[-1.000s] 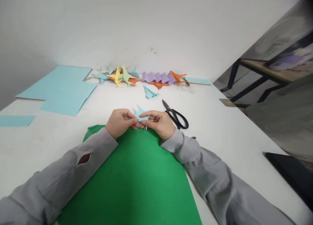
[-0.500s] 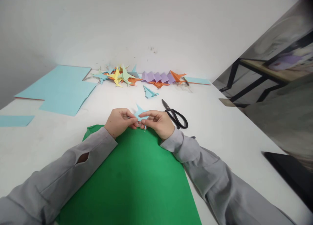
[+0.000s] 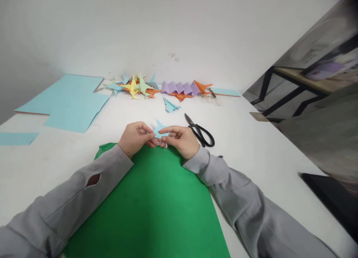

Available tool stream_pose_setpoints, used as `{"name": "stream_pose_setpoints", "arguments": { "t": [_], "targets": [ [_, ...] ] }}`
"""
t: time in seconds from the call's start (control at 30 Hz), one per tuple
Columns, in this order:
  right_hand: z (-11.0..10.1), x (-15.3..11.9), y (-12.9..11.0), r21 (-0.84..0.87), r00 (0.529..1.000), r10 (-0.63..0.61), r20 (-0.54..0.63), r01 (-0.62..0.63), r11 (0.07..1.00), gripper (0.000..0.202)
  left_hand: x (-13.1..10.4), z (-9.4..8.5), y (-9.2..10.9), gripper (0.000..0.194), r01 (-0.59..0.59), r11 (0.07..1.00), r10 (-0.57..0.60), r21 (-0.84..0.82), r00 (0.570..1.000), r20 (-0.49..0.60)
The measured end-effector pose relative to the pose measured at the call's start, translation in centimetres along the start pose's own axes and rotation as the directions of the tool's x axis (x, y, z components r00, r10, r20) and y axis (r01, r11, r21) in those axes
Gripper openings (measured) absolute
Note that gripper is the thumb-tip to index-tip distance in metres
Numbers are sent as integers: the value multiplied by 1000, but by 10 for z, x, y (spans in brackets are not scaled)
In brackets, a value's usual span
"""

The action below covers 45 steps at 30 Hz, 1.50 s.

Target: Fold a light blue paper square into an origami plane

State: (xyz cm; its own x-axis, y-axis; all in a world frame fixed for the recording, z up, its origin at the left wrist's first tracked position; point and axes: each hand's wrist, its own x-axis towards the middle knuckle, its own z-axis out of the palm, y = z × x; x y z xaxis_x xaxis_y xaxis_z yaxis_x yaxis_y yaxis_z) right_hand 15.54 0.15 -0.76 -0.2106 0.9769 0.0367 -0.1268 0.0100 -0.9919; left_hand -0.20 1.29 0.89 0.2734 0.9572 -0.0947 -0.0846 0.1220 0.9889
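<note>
A small light blue folded paper (image 3: 161,130) with pointed tips is held between both hands, over the far edge of a green sheet (image 3: 151,198). My left hand (image 3: 137,137) pinches its left side between thumb and fingers. On its right side, my right hand (image 3: 183,140) grips it with thumb and index finger. Black scissors (image 3: 200,131) lie just beyond and right of my right hand, blades pointing away. Another blue folded paper piece (image 3: 170,105) rests on the table behind the held one.
Folded yellow, green, blue and orange paper shapes (image 3: 137,87) line the wall, beside a purple pleated paper (image 3: 179,88). Large light blue sheets (image 3: 75,101) lie at the left, with a blue strip (image 3: 18,138) nearer. A black flat object (image 3: 332,198) sits at the right edge.
My left hand has shifted very slightly up and left, still pinching the blue paper. My right hand keeps nearly the same grip.
</note>
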Motion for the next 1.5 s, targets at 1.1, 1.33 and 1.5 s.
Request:
{"name": "stream_pose_setpoints", "arguments": {
  "t": [1.1, 1.33, 1.5],
  "targets": [
    [-2, 0, 2, 0, 1000, -16, -4, 16, 1000, 23, 0, -1, -1, 28, -47, 998, 47, 27, 999, 25],
    [-1, 1, 1, -75, 999, 15, -43, -18, 997, 26, -1, -1, 1, 26, -44, 997, 42, 63, 999, 33],
    [1, 0, -1, -31, 998, 29, -62, -31, 999, 24, -1, -2, 0, 26, -36, 998, 33, 44, 998, 56]
  ]
}}
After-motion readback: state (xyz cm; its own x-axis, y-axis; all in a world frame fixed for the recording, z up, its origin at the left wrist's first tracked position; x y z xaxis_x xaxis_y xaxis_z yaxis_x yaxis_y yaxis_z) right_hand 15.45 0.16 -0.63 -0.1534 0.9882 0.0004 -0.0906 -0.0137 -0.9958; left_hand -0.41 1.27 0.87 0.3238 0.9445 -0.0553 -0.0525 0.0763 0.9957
